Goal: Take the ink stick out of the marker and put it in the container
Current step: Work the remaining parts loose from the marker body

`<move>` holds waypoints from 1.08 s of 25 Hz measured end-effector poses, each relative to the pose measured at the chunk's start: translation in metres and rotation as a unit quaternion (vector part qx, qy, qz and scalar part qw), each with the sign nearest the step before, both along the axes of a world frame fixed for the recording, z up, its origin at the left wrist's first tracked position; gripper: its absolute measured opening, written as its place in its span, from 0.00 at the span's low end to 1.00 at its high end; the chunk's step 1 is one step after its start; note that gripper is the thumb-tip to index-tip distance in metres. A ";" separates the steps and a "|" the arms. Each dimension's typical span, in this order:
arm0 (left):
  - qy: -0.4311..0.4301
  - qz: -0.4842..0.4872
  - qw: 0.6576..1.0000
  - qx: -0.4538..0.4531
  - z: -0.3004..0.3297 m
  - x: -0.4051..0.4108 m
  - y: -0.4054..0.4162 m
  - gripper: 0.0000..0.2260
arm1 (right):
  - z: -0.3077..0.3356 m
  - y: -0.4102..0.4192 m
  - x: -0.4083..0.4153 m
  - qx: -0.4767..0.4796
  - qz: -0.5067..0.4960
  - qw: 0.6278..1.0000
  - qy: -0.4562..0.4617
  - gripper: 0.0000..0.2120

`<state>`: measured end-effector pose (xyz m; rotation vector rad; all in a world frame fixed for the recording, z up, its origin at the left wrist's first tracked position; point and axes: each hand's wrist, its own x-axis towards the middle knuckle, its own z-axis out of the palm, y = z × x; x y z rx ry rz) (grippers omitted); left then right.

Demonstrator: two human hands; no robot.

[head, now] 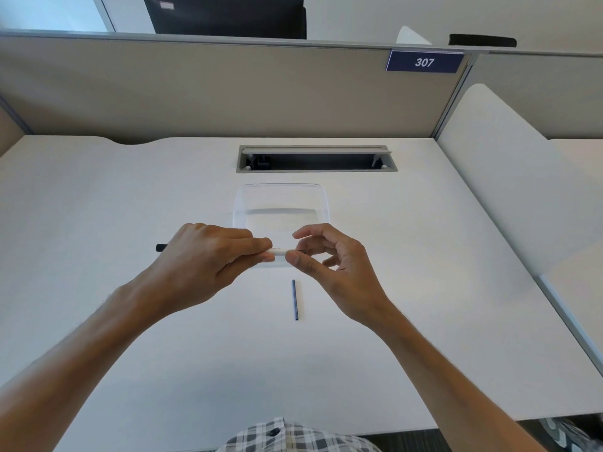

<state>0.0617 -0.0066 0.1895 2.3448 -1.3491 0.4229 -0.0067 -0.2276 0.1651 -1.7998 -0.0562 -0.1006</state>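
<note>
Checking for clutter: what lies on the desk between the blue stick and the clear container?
In the head view, nothing on the desk; only hands holding the marker above it.

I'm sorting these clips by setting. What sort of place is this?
Most likely an office or study cubicle: a white desk walled by a fabric partition, a "307" number plate on it, and a cable slot cut into the desktop.
</note>
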 end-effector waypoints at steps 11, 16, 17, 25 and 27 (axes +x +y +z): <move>0.008 0.008 1.000 0.010 -0.005 -0.001 0.001 0.13 | -0.001 -0.006 0.000 -0.015 0.027 0.999 0.015 0.05; 0.009 0.019 0.999 0.025 -0.007 -0.002 0.000 0.13 | -0.006 -0.007 -0.003 -0.018 0.020 1.000 0.000 0.02; 0.009 0.018 1.000 0.023 -0.007 -0.002 -0.001 0.14 | -0.006 -0.007 -0.003 -0.015 0.015 1.000 -0.002 0.02; -0.007 0.017 0.999 0.026 -0.004 -0.003 -0.001 0.13 | -0.005 -0.003 0.000 -0.015 -0.019 1.000 0.016 0.16; -0.013 0.016 0.999 0.036 -0.004 -0.003 -0.002 0.13 | -0.006 -0.002 0.000 -0.013 -0.007 1.000 0.017 0.15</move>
